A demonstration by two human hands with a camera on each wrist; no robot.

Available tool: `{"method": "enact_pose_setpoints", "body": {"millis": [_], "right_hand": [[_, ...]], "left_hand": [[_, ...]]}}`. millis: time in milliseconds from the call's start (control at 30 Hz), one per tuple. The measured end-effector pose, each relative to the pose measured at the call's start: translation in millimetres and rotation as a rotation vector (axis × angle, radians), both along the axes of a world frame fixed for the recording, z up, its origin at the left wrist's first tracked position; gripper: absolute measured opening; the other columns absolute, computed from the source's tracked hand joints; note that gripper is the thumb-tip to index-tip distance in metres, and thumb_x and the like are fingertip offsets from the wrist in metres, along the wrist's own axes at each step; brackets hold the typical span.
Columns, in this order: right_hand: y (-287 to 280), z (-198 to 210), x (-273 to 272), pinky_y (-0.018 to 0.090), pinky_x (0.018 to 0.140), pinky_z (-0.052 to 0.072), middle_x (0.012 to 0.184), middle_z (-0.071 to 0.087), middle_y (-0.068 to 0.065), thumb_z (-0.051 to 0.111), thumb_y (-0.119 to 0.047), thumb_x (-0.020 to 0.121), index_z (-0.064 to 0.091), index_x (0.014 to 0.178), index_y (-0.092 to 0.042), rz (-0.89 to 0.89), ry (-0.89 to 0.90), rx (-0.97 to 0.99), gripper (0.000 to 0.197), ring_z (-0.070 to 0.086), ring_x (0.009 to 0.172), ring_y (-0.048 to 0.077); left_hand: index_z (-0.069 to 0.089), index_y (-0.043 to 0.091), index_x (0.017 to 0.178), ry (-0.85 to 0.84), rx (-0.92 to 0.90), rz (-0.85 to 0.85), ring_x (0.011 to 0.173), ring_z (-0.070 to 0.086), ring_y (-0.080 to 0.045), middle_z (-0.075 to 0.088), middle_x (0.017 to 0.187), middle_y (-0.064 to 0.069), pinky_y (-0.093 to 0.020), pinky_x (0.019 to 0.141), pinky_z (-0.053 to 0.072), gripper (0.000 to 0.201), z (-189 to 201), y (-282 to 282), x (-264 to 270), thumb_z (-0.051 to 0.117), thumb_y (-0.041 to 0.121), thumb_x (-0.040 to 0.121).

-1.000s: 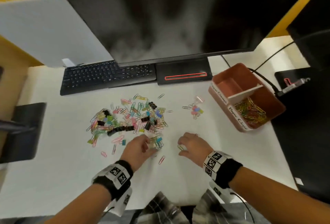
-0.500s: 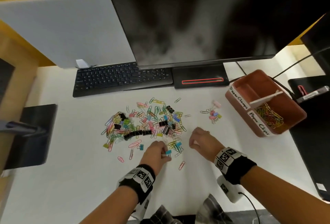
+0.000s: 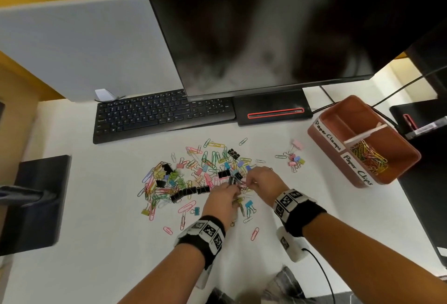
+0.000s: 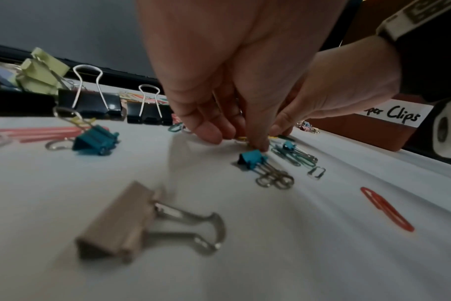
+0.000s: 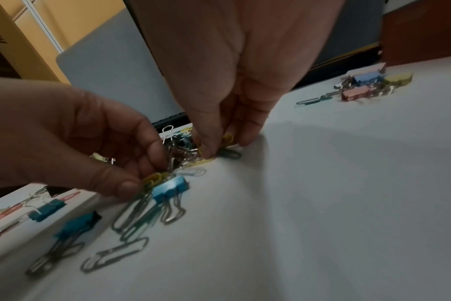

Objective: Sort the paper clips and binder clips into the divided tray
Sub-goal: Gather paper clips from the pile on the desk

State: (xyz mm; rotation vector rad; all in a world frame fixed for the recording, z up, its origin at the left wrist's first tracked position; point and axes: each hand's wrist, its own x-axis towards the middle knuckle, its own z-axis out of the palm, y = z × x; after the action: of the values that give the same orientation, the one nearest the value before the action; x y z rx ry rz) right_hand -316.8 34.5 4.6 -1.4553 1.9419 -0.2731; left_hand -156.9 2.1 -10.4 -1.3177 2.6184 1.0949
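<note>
A mixed pile of coloured paper clips and binder clips (image 3: 205, 175) lies on the white desk. My left hand (image 3: 235, 192) and right hand (image 3: 251, 182) meet at the pile's near right edge, fingers curled down. In the right wrist view my right hand (image 5: 224, 146) pinches a yellow paper clip (image 5: 228, 138). Beside it, my left hand (image 5: 131, 181) pinches another yellow paper clip (image 5: 152, 178) next to a light blue binder clip (image 5: 170, 187). The brown divided tray (image 3: 408, 148) stands at the right, with paper clips (image 3: 367, 158) in its near compartment.
A small group of pastel binder clips (image 3: 294, 158) lies between pile and tray. A keyboard (image 3: 159, 112) and monitor (image 3: 278, 25) stand behind the pile. Loose on the desk near my left wrist are a tan binder clip (image 4: 131, 224) and a red paper clip (image 4: 384, 207).
Both hands have moved forward from the desk's near side into the pile's edge and come together. The right hand has shifted left towards the left hand.
</note>
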Motion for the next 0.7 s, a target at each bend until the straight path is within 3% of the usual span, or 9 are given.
{"method": "enact_pose_setpoints", "body": {"millis": [100,167,267,467,600,700], "right_hand": [[0,3,-6,0.027,0.077,0.042,0.096,0.064,0.006,0.054,-0.007,0.087,0.055,0.1,-0.014,-0.038,0.008,0.036,0.015,0.058,0.089,0.023],[0,6,-9,0.027,0.081,0.042,0.1,0.063,0.005,0.051,-0.01,0.089,0.057,0.108,-0.013,-0.013,0.047,0.077,0.02,0.058,0.094,0.023],[0,7,-14,0.029,0.087,0.043,0.107,0.058,0.007,0.05,-0.016,0.091,0.065,0.105,-0.012,0.028,0.077,0.108,0.021,0.056,0.1,0.024],[7,4,-24,0.031,0.088,0.046,0.106,0.055,0.009,0.051,-0.017,0.092,0.068,0.099,-0.011,0.012,0.031,0.071,0.02,0.057,0.095,0.026],[10,10,-27,0.025,0.086,0.043,0.105,0.056,0.011,0.058,-0.014,0.088,0.069,0.094,-0.004,0.005,-0.03,0.001,0.016,0.05,0.084,0.016],[12,11,-12,0.033,0.088,0.048,0.106,0.057,0.011,0.056,-0.014,0.088,0.068,0.095,0.0,0.118,-0.017,0.041,0.019,0.058,0.089,0.023]], "left_hand": [[0.059,0.013,0.104,0.01,-0.005,-0.011,0.092,0.052,-0.015,0.062,0.103,-0.005,-0.019,0.076,0.04,0.018,-2,-6,-1,0.053,0.007,0.088],[0.058,0.012,0.108,-0.024,-0.024,-0.05,0.097,0.054,-0.02,0.062,0.104,-0.007,-0.025,0.082,0.045,0.019,-2,-9,-2,0.051,0.01,0.09],[0.059,0.013,0.112,-0.074,-0.061,-0.118,0.103,0.053,-0.024,0.061,0.108,-0.009,-0.03,0.089,0.044,0.023,-4,-11,-1,0.047,0.012,0.093],[0.06,0.014,0.112,-0.065,-0.085,-0.137,0.103,0.053,-0.024,0.057,0.11,-0.007,-0.029,0.088,0.042,0.024,-7,-11,-2,0.044,0.01,0.094],[0.063,0.013,0.106,0.052,0.01,-0.067,0.09,0.056,-0.016,0.062,0.103,-0.004,-0.019,0.081,0.043,0.019,6,-15,3,0.052,0.015,0.092],[0.061,0.016,0.107,0.102,0.113,-0.108,0.068,0.049,-0.002,0.061,0.089,0.002,-0.008,0.065,0.038,0.019,17,-10,11,0.057,0.014,0.089]]}}
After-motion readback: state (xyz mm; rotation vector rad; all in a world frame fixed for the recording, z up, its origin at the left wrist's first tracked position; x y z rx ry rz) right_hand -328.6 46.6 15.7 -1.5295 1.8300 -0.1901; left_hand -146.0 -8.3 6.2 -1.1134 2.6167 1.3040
